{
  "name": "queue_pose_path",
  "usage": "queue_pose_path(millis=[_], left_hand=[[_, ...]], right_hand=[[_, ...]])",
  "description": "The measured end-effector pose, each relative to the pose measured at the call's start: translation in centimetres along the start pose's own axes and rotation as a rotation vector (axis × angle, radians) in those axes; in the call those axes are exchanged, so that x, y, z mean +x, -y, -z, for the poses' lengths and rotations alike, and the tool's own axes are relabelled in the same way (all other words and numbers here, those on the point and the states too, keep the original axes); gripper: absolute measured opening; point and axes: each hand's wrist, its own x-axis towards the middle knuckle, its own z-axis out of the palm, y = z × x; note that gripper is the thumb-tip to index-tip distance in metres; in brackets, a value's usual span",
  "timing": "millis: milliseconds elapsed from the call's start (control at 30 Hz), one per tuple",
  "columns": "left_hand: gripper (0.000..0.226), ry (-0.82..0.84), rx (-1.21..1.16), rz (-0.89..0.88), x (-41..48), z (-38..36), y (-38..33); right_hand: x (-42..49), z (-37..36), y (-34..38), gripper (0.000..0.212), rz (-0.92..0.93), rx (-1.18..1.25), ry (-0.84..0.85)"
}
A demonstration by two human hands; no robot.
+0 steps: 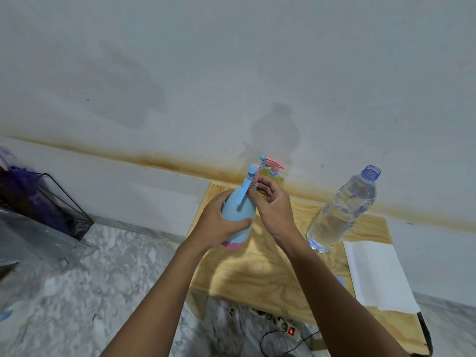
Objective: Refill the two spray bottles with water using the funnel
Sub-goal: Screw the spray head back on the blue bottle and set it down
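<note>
I hold a light blue spray bottle (238,215) with a pink base above the left side of a small wooden table (257,274). My left hand (219,225) wraps around its body. My right hand (273,202) grips the pink collar under its blue spray head (253,171). Behind my right hand stands a yellow spray bottle (275,176) with a pink and blue trigger head, mostly hidden. An uncapped clear water bottle (342,212), nearly full, stands on the table to the right. I see no funnel.
White folded paper (378,274) lies on the table's right side, with a small blue cap (340,280) beside it. A power strip with a lit red switch (286,328) and cables lie on the marble floor under the table. A glass case (51,215) stands at the left.
</note>
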Motion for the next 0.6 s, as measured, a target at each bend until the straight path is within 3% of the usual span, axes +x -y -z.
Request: queue_pose_path(millis=[133,267,400,600], left_hand=[[0.066,-0.019,-0.007,0.029,0.1,-0.5,0.3],[0.076,-0.022,-0.006,0.023,0.0,-0.7,0.1],[0.067,-0.019,0.000,-0.018,0.0,-0.5,-0.4],[0.069,0.011,-0.025,-0.036,-0.1,-0.6,-0.4]], right_hand=[[-0.4,-0.2,-0.2,0.031,0.053,-0.044,-0.007],[0.0,0.4,0.6,0.019,0.028,-0.045,0.081],[0.2,1.2,0.9,0.016,0.027,-0.019,0.084],[0.2,1.3,0.7,0.024,0.015,-0.012,0.143]])
